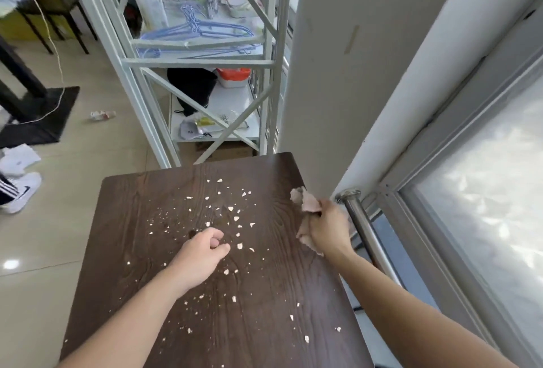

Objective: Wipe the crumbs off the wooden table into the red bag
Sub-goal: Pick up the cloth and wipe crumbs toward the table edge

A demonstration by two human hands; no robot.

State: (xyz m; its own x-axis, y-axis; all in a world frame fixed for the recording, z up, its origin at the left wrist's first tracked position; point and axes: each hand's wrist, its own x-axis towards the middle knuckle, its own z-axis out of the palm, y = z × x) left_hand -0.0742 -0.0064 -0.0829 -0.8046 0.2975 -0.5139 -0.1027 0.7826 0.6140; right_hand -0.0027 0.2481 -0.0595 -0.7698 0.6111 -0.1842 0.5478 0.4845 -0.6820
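Observation:
A dark wooden table (264,294) fills the lower middle of the head view. Pale crumbs (235,218) lie scattered over most of its top. My left hand (202,256) rests over the middle of the table with its fingers curled in and nothing visible in it. At the table's right edge my right hand (326,229) grips a crumpled pinkish cloth (305,201), which sticks out above and below the fist. No red bag is in view.
A white metal shelf rack (202,53) with hangers, clutter and an orange-lidded box (235,75) stands beyond the table's far edge. A white pillar (338,74), a steel rail (364,226) and a window (484,206) lie to the right. Tiled floor with shoes (20,191) spreads left.

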